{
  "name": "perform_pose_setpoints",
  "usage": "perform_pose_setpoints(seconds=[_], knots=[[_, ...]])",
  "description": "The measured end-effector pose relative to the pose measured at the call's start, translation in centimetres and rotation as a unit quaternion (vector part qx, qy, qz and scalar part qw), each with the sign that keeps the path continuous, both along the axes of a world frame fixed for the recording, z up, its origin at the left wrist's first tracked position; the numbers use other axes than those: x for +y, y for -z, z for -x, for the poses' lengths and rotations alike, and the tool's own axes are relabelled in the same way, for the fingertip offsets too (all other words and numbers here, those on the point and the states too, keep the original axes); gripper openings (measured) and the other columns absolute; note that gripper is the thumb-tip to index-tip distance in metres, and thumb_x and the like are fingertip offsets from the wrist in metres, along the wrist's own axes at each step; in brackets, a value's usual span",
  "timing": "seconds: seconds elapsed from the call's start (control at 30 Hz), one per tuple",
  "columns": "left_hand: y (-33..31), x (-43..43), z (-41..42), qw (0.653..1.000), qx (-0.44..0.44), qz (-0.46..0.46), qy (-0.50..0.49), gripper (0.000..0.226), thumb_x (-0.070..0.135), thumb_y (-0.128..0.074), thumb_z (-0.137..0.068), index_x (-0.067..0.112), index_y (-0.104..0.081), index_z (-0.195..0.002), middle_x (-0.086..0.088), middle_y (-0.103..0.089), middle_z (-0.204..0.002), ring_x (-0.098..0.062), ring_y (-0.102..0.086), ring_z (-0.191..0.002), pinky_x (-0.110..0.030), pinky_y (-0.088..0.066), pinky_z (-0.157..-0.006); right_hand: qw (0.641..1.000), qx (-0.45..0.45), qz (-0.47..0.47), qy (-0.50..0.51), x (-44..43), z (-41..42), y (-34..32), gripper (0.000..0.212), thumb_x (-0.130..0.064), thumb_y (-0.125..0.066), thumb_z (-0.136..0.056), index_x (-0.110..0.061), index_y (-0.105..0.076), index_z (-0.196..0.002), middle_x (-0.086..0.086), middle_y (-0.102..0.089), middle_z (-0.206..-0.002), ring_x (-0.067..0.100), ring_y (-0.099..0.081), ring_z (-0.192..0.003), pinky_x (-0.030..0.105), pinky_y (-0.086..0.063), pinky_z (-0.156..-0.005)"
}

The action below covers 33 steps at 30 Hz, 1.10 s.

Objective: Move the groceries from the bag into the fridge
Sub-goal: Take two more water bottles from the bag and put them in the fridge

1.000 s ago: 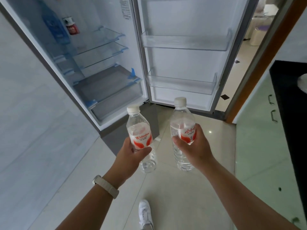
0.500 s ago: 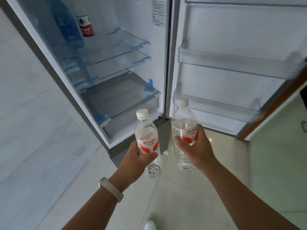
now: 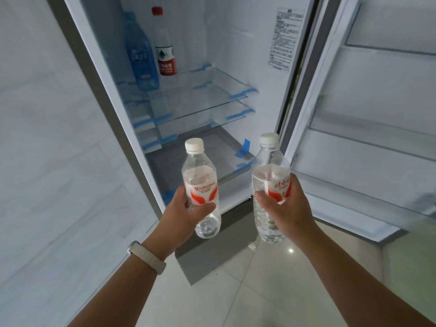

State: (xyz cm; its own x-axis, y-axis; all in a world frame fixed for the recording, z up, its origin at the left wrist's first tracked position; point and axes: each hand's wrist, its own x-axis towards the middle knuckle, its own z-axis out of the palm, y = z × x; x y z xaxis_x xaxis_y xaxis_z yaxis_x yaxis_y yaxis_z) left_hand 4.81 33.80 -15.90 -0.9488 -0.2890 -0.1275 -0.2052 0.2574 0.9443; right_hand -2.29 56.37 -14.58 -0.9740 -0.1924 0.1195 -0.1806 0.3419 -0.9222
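Observation:
My left hand (image 3: pixel 182 214) grips a clear water bottle (image 3: pixel 200 175) with a white cap and a red and white label. A second, matching water bottle (image 3: pixel 270 175) stands upright in my right hand (image 3: pixel 286 208). Both bottles hover in front of the open fridge (image 3: pixel 219 48), at the level of its lowest compartment. Inside, on the top glass shelf (image 3: pixel 212 79), stand a blue bottle (image 3: pixel 139 57) and a red-capped bottle (image 3: pixel 164 50) at the back left. The bag is out of view.
The fridge door (image 3: pixel 377 114) hangs open to the right, with clear door racks (image 3: pixel 368 135). Two lower glass shelves (image 3: pixel 200 107) carry blue tape. A grey tiled wall (image 3: pixel 47 161) runs along the left. Pale floor tiles lie below.
The view has closed in on the fridge and tilted up, so the interior fills the frame. Both hands have carried their bottles forward and a little higher towards the compartment.

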Motion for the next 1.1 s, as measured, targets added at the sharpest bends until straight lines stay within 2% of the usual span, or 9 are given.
perform_pose_setpoints(seconds=[0.17, 0.27, 0.4, 0.5, 0.6, 0.67, 0.77, 0.9, 1.1], knots=[[-0.6, -0.8, 2.4, 0.999, 0.020, -0.013, -0.039, 0.056, 0.028, -0.076, -0.086, 0.022, -0.046, -0.132, 0.002, -0.066, -0.120, -0.022, -0.066, -0.110, -0.048, -0.053, -0.100, 1.000, 0.011, 0.018, -0.014, -1.6, 4.1, -0.9, 0.051, -0.038, -0.075, -0.081, -0.026, -0.048, -0.122, -0.008, -0.064, -0.102, 0.000, -0.065, -0.084, 0.014, -0.052, -0.066], [-1.2, -1.2, 3.6, 0.996, 0.038, -0.006, -0.081, 0.058, 0.026, -0.076, -0.085, 0.020, -0.042, -0.131, 0.003, -0.064, -0.120, -0.021, -0.066, -0.108, -0.033, -0.056, -0.093, 0.998, 0.025, 0.041, -0.035, -2.8, 7.2, -1.8, 0.055, -0.037, -0.077, -0.079, -0.026, -0.048, -0.124, -0.007, -0.065, -0.105, 0.003, -0.066, -0.088, 0.017, -0.053, -0.069], [-2.6, -2.6, 6.2, 0.990, 0.062, 0.018, -0.124, 0.059, 0.026, -0.078, -0.083, 0.021, -0.045, -0.131, 0.006, -0.066, -0.117, -0.012, -0.068, -0.102, -0.021, -0.057, -0.082, 0.994, 0.066, 0.070, -0.052, -4.8, 12.6, -3.9, 0.047, -0.024, -0.077, -0.081, -0.022, -0.049, -0.119, -0.009, -0.062, -0.094, -0.010, -0.061, -0.075, 0.006, -0.046, -0.060], [-4.0, -3.6, 8.7, 0.986, 0.075, 0.027, -0.148, 0.056, 0.025, -0.078, -0.082, 0.023, -0.047, -0.129, 0.010, -0.067, -0.113, -0.001, -0.068, -0.097, -0.011, -0.054, -0.072, 0.988, 0.079, 0.090, -0.098, -6.8, 16.8, -5.7, 0.050, -0.032, -0.078, -0.080, -0.021, -0.049, -0.119, -0.008, -0.062, -0.092, -0.005, -0.062, -0.075, 0.009, -0.048, -0.061], [-5.5, -4.2, 11.4, 0.978, 0.090, 0.026, -0.185, 0.056, 0.022, -0.079, -0.082, 0.020, -0.049, -0.130, 0.006, -0.070, -0.113, -0.006, -0.070, -0.099, -0.015, -0.056, -0.076, 0.981, 0.086, 0.100, -0.143, -8.5, 20.6, -6.9, 0.051, -0.033, -0.078, -0.079, -0.024, -0.048, -0.119, -0.008, -0.063, -0.095, -0.004, -0.063, -0.078, 0.009, -0.048, -0.062], [-6.3, -4.5, 13.3, 0.972, 0.101, 0.022, -0.213, 0.058, 0.022, -0.078, -0.082, 0.016, -0.050, -0.132, 0.001, -0.071, -0.114, -0.012, -0.071, -0.101, -0.024, -0.059, -0.084, 0.976, 0.091, 0.108, -0.169, -9.4, 22.7, -7.3, 0.049, -0.029, -0.077, -0.079, -0.026, -0.048, -0.118, -0.009, -0.063, -0.095, -0.005, -0.062, -0.078, 0.008, -0.048, -0.062], [-7.6, -4.8, 15.8, 0.963, 0.116, 0.033, -0.242, 0.064, 0.033, -0.077, -0.078, 0.015, -0.050, -0.132, -0.001, -0.070, -0.115, -0.017, -0.070, -0.104, -0.039, -0.057, -0.094, 0.969, 0.105, 0.115, -0.194, -10.9, 25.2, -8.0, 0.054, -0.040, -0.077, -0.074, -0.032, -0.046, -0.118, -0.012, -0.062, -0.098, -0.001, -0.063, -0.083, 0.013, -0.052, -0.065], [-9.2, -5.5, 18.0, 0.947, 0.136, 0.054, -0.286, 0.064, 0.031, -0.077, -0.077, 0.014, -0.046, -0.131, -0.001, -0.068, -0.114, -0.013, -0.070, -0.100, -0.029, -0.058, -0.089, 0.959, 0.118, 0.149, -0.210, -13.2, 27.2, -9.0, 0.050, -0.041, -0.076, -0.076, -0.037, -0.042, -0.112, -0.017, -0.060, -0.092, -0.006, -0.062, -0.083, 0.011, -0.052, -0.062], [-11.0, -8.2, 18.8, 0.927, 0.140, 0.077, -0.339, 0.060, 0.028, -0.082, -0.077, 0.011, -0.053, -0.127, -0.004, -0.071, -0.112, -0.014, -0.070, -0.099, -0.030, -0.055, -0.088, 0.941, 0.136, 0.172, -0.258, -16.8, 28.5, -9.7, 0.053, -0.043, -0.076, -0.077, -0.031, -0.044, -0.117, -0.012, -0.060, -0.092, -0.004, -0.062, -0.080, 0.013, -0.052, -0.062]])
